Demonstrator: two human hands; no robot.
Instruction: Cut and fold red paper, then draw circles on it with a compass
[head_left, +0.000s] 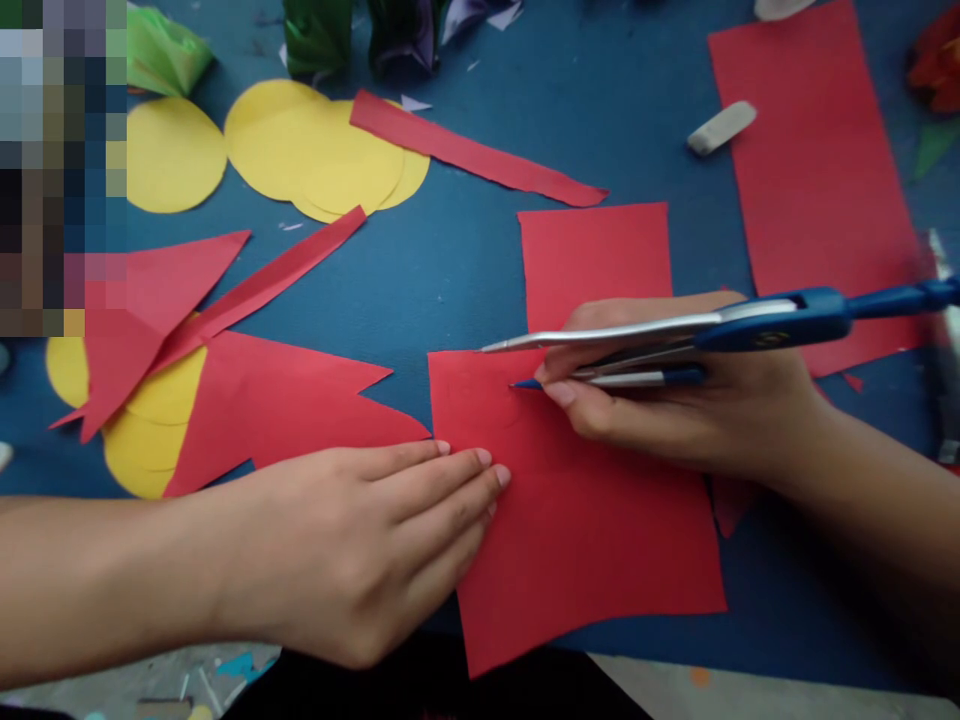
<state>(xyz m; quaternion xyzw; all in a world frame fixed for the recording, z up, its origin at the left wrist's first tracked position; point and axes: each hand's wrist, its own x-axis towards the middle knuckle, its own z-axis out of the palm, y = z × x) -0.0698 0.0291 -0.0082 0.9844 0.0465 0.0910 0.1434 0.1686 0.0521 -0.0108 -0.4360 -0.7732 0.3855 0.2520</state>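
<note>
A sheet of red paper (600, 540) lies before me on the blue table. My left hand (375, 540) rests flat on its left edge, fingers stretched out together. In my right hand (660, 400) is a drawing compass (772, 325) with a blue head, lying nearly sideways. Thumb and fingers pinch its lower leg, whose blue tip is over the paper's upper left part. The other, silver leg points at the paper's top edge. A faint curved line shows on the paper near the tip. Beside my left hand is a cut red piece (300, 400).
Yellow paper circles (300, 140) and red strips (480, 155) lie at the upper left. A white eraser (721, 128) touches a large red sheet (817, 180) at the right. Green folded paper (169, 50) is at the back. Scraps litter the floor below the table's edge.
</note>
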